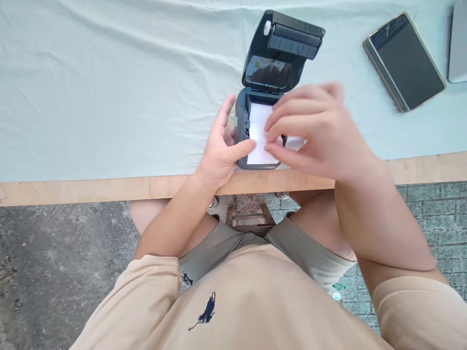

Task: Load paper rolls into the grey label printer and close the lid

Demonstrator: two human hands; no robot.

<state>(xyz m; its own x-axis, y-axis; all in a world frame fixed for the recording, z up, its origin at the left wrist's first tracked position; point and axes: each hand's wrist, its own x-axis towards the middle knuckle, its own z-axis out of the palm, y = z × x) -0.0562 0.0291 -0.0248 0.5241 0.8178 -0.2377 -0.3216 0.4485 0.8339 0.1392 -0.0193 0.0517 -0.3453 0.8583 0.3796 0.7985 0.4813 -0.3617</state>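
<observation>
A small black label printer (240,116) sits at the table's front edge, its lid (272,68) raised and tilted back. White paper (258,119) lies across its opening and reaches down to the front rim. My left hand (219,150) grips the printer's left side, the thumb pressing on the paper's left edge. Over the right part of the paper hovers my right hand (317,126), slightly blurred. Its fingers are bent, with a gap between thumb and forefinger, and I see nothing held there. Whether its fingertips touch the paper I cannot tell. Another white piece (295,142) shows beneath this hand.
A dark-screened phone (408,63) lies at the right on the pale cloth (109,97). Part of a grey, flat object (458,48) shows at the right border. The table's wooden front edge (91,189) runs above my lap.
</observation>
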